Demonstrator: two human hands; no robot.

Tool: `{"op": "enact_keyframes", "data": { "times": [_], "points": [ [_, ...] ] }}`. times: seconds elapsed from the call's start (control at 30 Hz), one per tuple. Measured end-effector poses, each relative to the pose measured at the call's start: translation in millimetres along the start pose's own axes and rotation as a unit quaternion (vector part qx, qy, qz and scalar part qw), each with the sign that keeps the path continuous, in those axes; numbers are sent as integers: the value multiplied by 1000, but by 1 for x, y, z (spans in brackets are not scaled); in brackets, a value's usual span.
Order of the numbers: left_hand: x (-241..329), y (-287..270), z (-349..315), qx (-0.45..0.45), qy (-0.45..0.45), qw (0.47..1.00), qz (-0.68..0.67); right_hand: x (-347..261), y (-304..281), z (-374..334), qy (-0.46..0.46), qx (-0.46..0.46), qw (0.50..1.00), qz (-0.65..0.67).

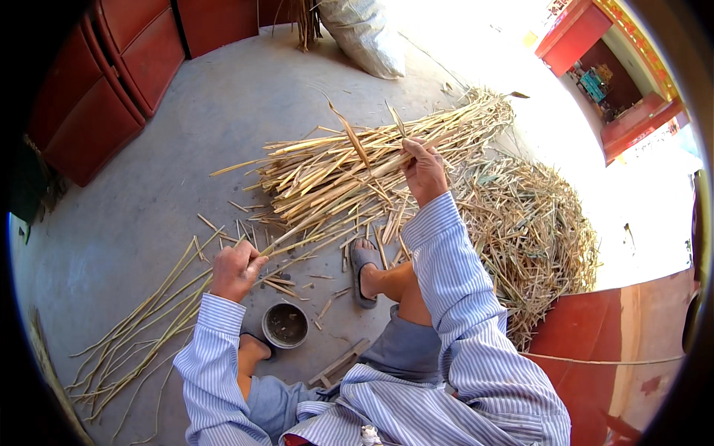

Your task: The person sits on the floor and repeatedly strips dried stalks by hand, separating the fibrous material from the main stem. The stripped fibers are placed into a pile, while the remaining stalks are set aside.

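Note:
My left hand (236,270) is closed around a dry reed-like stalk (277,244), just above the floor. The stalk slants up and right over a bundle of dry stalks (312,178). Farther up and right, my right hand (425,172) pinches with thumb and fingers at what looks like the leafy end of a stalk, above the same bundle. Whether both hands hold one single stalk is hard to tell against the straw. Long thin stripped stalks (141,343) fan out on the floor beyond my left wrist.
A dark round bowl (285,325) stands between my feet, near a sandalled foot (364,273). To the right rises a heap of dry leaf scraps (543,223). Short stalk pieces litter the concrete. A white sack (364,37) and red panels (137,44) stand at the back.

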State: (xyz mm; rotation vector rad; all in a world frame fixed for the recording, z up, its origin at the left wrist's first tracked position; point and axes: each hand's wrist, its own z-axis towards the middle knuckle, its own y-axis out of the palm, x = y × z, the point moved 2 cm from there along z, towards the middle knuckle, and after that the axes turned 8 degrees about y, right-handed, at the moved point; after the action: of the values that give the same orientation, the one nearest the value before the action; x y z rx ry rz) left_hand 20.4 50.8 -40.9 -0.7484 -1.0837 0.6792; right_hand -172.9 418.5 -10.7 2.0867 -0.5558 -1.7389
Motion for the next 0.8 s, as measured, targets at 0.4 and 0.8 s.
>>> {"op": "enact_keyframes", "data": {
  "times": [0.4, 0.8],
  "points": [
    [-7, -8, 3, -42, -87, 989, -113, -25, 19, -27, -87, -222, 964, 116],
    [-42, -27, -11, -28, -59, 998, 23, -64, -101, 4, -99, 185, 941, 266]
  ]
}}
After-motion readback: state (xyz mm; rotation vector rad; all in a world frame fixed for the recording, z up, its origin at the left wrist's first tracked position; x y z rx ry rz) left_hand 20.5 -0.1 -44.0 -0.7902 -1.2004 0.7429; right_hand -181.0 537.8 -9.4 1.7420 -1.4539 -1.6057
